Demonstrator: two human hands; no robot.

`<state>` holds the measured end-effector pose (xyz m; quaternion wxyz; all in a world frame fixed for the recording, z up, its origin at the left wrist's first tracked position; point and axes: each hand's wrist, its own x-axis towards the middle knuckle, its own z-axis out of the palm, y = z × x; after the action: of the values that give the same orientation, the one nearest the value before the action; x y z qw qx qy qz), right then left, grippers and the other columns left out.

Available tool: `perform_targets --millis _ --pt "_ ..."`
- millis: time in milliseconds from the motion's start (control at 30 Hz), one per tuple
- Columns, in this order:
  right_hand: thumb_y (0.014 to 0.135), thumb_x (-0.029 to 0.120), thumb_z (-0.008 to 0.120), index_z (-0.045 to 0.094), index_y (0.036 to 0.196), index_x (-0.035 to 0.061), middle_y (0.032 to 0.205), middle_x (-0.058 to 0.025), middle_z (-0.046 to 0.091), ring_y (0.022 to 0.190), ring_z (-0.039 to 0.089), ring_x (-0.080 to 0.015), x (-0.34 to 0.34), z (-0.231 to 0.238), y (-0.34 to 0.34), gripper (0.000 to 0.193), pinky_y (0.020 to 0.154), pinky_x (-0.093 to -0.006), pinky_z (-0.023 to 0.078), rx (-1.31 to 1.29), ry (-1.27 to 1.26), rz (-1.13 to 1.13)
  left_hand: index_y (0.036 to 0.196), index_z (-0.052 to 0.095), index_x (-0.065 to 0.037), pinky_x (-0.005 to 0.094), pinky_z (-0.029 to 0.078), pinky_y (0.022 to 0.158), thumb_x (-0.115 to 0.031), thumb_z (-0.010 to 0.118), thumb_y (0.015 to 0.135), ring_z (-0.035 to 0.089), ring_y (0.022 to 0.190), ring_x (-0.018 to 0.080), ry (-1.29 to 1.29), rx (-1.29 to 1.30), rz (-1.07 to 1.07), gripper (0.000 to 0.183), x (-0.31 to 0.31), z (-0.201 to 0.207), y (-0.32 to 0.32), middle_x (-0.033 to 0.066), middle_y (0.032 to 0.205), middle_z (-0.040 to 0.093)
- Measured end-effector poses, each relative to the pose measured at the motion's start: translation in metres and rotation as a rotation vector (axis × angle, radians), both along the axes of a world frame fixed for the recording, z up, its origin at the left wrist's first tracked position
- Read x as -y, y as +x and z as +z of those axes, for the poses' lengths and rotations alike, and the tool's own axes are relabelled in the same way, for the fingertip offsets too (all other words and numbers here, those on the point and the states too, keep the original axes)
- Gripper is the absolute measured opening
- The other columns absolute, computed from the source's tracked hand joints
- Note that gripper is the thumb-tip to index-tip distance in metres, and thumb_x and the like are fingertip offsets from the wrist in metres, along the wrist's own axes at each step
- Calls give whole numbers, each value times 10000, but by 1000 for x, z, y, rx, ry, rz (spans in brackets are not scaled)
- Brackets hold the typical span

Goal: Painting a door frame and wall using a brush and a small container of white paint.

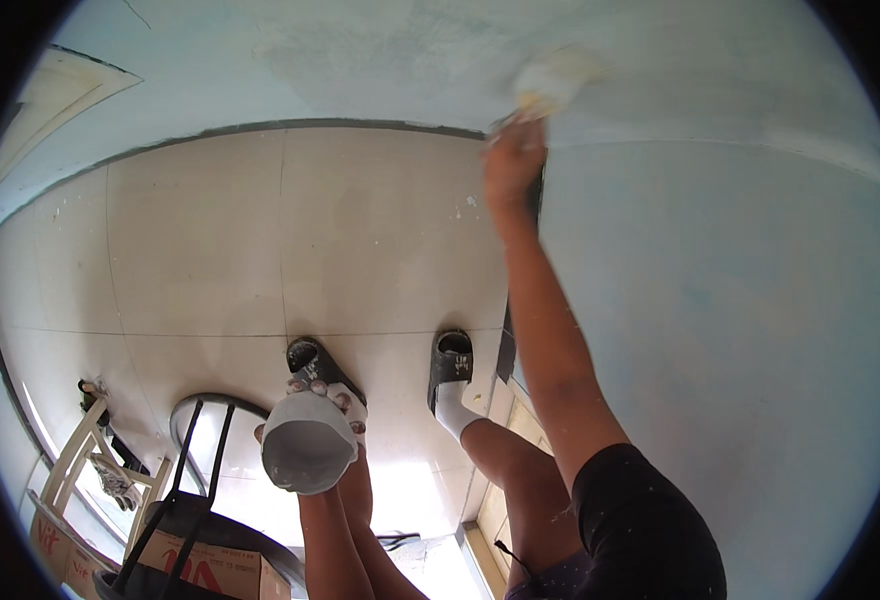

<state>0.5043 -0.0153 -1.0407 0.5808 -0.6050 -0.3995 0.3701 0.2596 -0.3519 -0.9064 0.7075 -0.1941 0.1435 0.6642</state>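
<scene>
My right hand (516,165) is raised at the far wall, near the corner, with its fingers closed around the handle of a wide, pale paintbrush (560,78). Motion blurs the brush head, which overlaps the pale blue-green wall (360,70); firm contact is hard to confirm. Lower down, my left hand (343,398) grips a whitish-grey tub (308,412) from its far side, fingertips curled along the outside. The tub's round mouth tilts toward me and its inside looks coated grey-white; how much it contains cannot be made out.
A black metal-framed chair (203,450) and cardboard boxes (205,565) stand at lower left, beside a pale wooden frame (75,450) with a glove (115,482) on it. Pale floor tiles (190,240) meet a dark baseboard (310,124). My feet wear black slides (452,350).
</scene>
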Motion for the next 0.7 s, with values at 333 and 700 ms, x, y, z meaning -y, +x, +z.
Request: perform_targets --millis 333,700 --pt "1009 259 476 559 826 38 687 -13 545 542 505 -96 27 133 -17 299 474 -256 419 -250 -549 205 1302 474 -139 620 487 848 -536 611 824 461 1169 403 -41 76 56 636 -1 10 14 143 1277 496" --pt "1051 301 401 474 899 103 650 13 479 478 428 -60 21 118 -35 261 416 -234 373 -129 -172 156 1306 488 -121 647 516 827 -524 571 856 482 1162 409 36 23 63 611 10 -7 16 149 1277 519"
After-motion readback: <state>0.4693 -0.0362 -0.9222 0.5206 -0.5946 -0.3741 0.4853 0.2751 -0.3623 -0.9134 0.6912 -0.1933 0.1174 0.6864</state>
